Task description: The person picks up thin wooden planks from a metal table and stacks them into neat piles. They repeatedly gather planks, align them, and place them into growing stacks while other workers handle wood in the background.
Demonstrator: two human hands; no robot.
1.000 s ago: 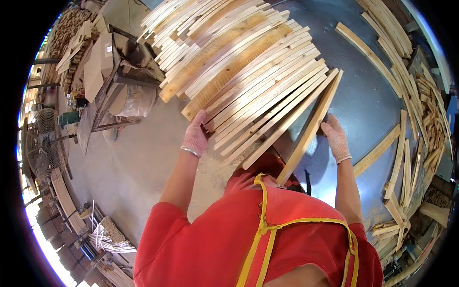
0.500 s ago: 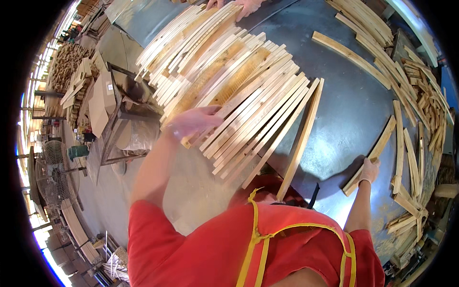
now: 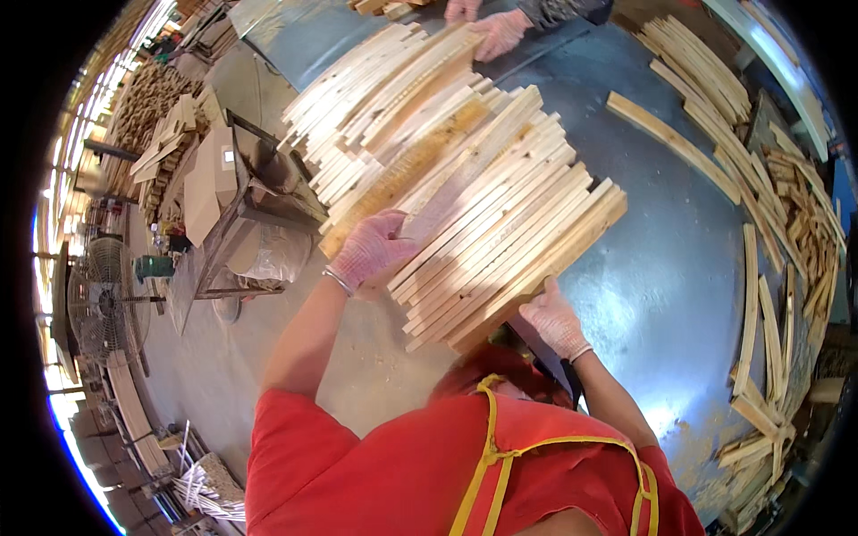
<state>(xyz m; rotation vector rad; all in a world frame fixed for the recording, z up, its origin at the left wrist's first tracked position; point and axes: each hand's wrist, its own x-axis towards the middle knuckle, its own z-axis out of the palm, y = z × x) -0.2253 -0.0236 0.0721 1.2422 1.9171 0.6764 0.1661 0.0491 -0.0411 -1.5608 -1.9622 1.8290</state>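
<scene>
A row of pale wooden strips (image 3: 500, 214) stands side by side on a grey metal table (image 3: 626, 214), with their near ends jutting past its edge. My left hand (image 3: 375, 250), in a light knit glove, grips the near end of a strip at the row's left-middle; the fingertips are partly hidden. At the row's right end, my right hand (image 3: 554, 322), gloved too, is closed against the outermost strip, its thumb up along the side. The strips between my hands lie close together. Some strips are browner or rough-faced.
A co-worker's gloved hand (image 3: 500, 34) touches the far end of the row. Loose strips (image 3: 675, 147) and heaped offcuts (image 3: 795, 196) lie on the right. At left are a cardboard piece (image 3: 210, 183) on a metal-framed stand, a floor fan (image 3: 100, 299) and stacked wood (image 3: 147, 112).
My right hand has come left from the table's right side to the row's end, and the single strip it held is no longer apart. The leaning right-end strips are now packed together.
</scene>
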